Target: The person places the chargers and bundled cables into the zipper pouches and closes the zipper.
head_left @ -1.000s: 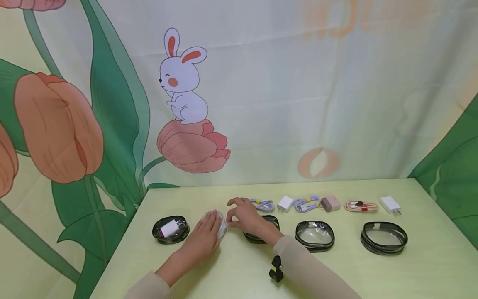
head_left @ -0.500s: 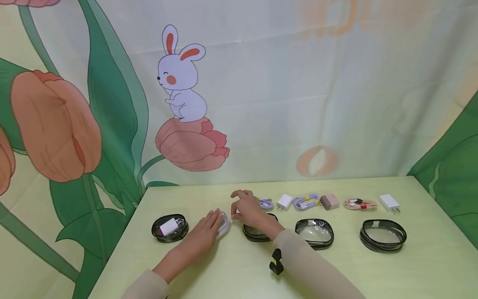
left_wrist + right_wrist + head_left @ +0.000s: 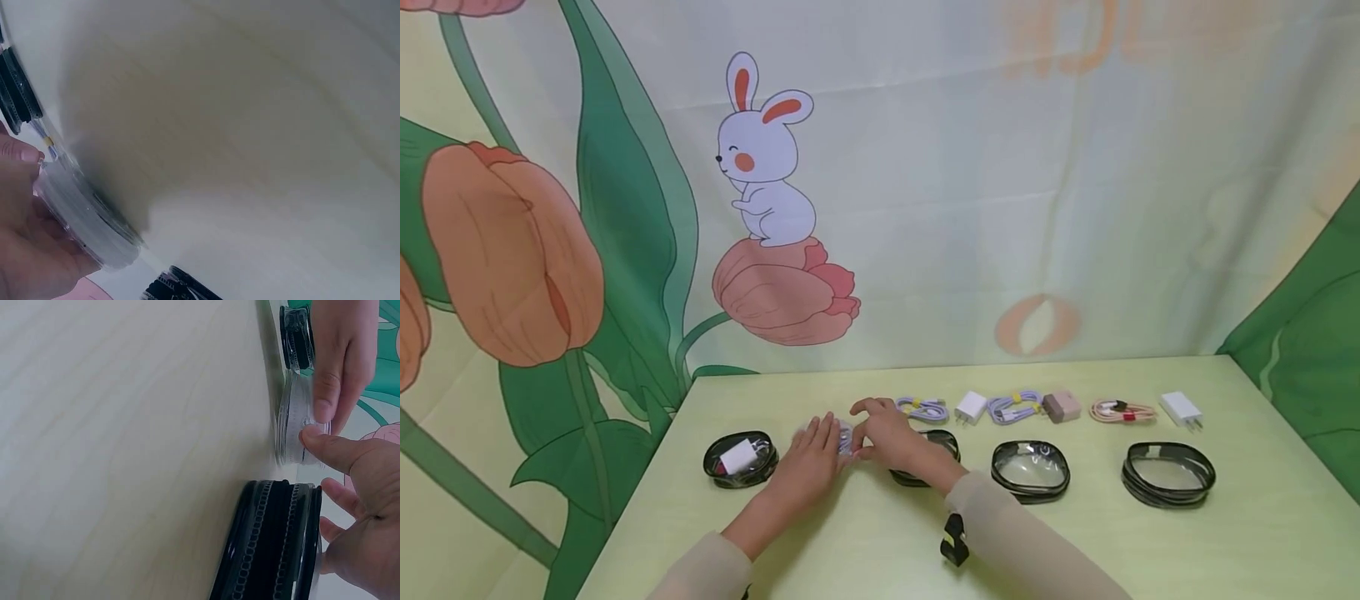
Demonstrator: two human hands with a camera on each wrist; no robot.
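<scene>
A round, clear zip pouch with white trim (image 3: 846,442) lies on the table and appears to contain a pale cable. My left hand (image 3: 808,458) holds it, fingers laid over its top. In the right wrist view, the left thumb (image 3: 326,400) sits at the white pouch's (image 3: 289,434) near edge. My right hand (image 3: 887,437) pinches at the pouch's zip; the zipper pull itself is mostly hidden by the thumb (image 3: 331,450). Behind the right wrist a black-trimmed pouch (image 3: 943,442) is partly covered.
At left stands a black-trimmed pouch (image 3: 724,477) with a white charger (image 3: 738,457) inside. Two more black-trimmed pouches, one middle (image 3: 1030,492) and one right (image 3: 1168,497), are to the right. Behind them lie coiled cables (image 3: 1015,408) and chargers (image 3: 972,407).
The white pouch shifted right, then back left, with both hands around it. More of the purple cable behind the right hand shows now. The other pouches stay in place.
</scene>
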